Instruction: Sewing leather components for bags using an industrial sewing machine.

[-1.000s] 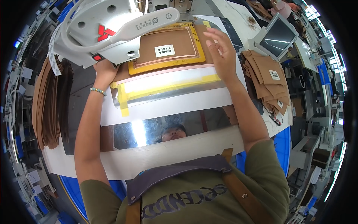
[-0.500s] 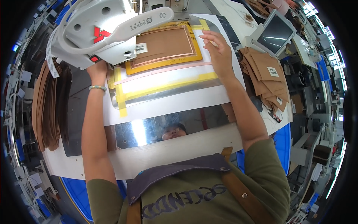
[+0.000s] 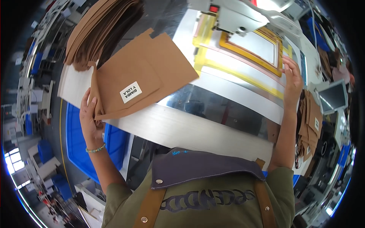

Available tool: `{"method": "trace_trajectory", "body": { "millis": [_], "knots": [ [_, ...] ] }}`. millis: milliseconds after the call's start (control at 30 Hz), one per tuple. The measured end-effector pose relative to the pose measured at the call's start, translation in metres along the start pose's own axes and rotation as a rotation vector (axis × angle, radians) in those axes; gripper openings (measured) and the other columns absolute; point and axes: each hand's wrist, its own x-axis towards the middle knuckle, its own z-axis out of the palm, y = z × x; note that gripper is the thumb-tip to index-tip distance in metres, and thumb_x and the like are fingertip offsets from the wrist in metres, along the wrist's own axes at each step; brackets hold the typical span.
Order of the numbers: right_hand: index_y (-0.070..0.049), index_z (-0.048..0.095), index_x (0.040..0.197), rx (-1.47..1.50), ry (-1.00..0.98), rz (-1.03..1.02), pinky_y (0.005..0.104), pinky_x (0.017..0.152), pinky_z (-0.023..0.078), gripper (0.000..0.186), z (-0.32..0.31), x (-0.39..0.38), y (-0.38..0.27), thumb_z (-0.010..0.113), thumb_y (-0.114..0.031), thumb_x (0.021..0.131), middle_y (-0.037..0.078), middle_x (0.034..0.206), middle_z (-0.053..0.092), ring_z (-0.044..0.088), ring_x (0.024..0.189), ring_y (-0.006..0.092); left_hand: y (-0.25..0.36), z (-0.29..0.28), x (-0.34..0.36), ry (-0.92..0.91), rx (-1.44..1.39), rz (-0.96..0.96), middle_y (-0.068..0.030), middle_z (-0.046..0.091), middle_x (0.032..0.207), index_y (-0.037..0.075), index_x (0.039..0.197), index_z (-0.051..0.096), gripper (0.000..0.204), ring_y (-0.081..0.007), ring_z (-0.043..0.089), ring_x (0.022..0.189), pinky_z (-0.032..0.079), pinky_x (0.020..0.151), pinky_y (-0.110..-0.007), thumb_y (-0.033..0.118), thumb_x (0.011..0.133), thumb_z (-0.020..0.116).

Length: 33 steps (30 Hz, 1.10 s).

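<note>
A brown fabric panel (image 3: 152, 70) with a sewn-on pocket and a white label hangs from my left hand (image 3: 89, 112), whose fingers are closed on its folded edge. The panel slants over the left part of the work table. To the right, a yellow frame (image 3: 249, 57) with a rectangular opening lies under the white machine head (image 3: 239, 17); white shows through the opening. My right hand (image 3: 292, 78) is at the frame's right edge, with fingertips and thumb closed on the rim.
A thick stack of brown panels (image 3: 95, 30) stands at the far left. More labelled brown pieces (image 3: 310, 121) lie at the right, beside a screen (image 3: 334, 97). A blue bin (image 3: 81, 140) sits below the table's front edge (image 3: 182, 127).
The brown panel has left the yellow frame and is now in my left hand, out to the left. My right hand has come to the frame's edge. The view has swung left.
</note>
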Motion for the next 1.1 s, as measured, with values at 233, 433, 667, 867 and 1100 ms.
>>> {"method": "trace_trajectory", "body": {
  "millis": [233,433,667,867,1100],
  "knots": [
    [-0.001,0.075,0.123,-0.239,-0.608,-0.357,0.0378,0.103,0.053,0.025,0.06,-0.01,-0.098,0.063,-0.004,0.102,0.015,0.133,0.072,0.067,0.122,0.0279,-0.043,-0.087,-0.024,0.063,0.099,-0.05,-0.0197,0.06,0.15,-0.006,0.152,0.05,0.052,-0.0216,0.063,0.135,0.053,0.11,-0.032,0.015,0.107,0.067],
    [-0.004,0.072,0.129,-0.239,-0.9,-0.627,0.0473,0.113,0.047,0.034,0.149,-0.034,-0.147,0.07,-0.01,0.096,0.013,0.143,0.067,0.06,0.134,0.034,-0.057,-0.087,-0.012,0.176,0.155,-0.02,-0.0216,0.061,0.149,-0.008,0.153,0.045,0.066,-0.0228,0.062,0.136,0.048,0.114,-0.034,0.025,0.105,0.074],
    [-0.002,0.069,0.134,-0.133,-0.869,-0.796,0.0445,0.103,0.052,0.042,0.244,-0.027,-0.144,0.069,-0.006,0.093,0.012,0.141,0.065,0.061,0.13,0.0301,-0.062,-0.089,-0.005,0.229,0.066,-0.062,-0.0169,0.069,0.133,-0.006,0.143,0.05,0.061,-0.0194,0.067,0.123,0.052,0.107,-0.033,0.023,0.1,0.081],
    [-0.002,0.071,0.133,-0.285,-0.788,-0.863,0.0385,0.09,0.055,0.043,0.286,-0.025,-0.131,0.065,-0.004,0.091,0.009,0.115,0.063,0.062,0.11,0.0278,-0.073,-0.097,-0.001,0.189,0.166,0.003,-0.0085,0.074,0.119,0.001,0.131,0.061,0.039,-0.0117,0.07,0.106,0.056,0.093,-0.026,0.017,0.101,0.079],
    [-0.007,0.072,0.135,-0.275,-0.689,-0.822,0.0384,0.088,0.054,0.047,0.288,-0.029,-0.123,0.066,-0.005,0.088,0.007,0.11,0.062,0.059,0.1,0.0266,-0.073,-0.098,-0.001,0.171,0.1,-0.036,-0.006,0.075,0.112,0.001,0.124,0.067,0.028,-0.0099,0.071,0.1,0.057,0.089,-0.025,0.013,0.102,0.078]
  ]
}}
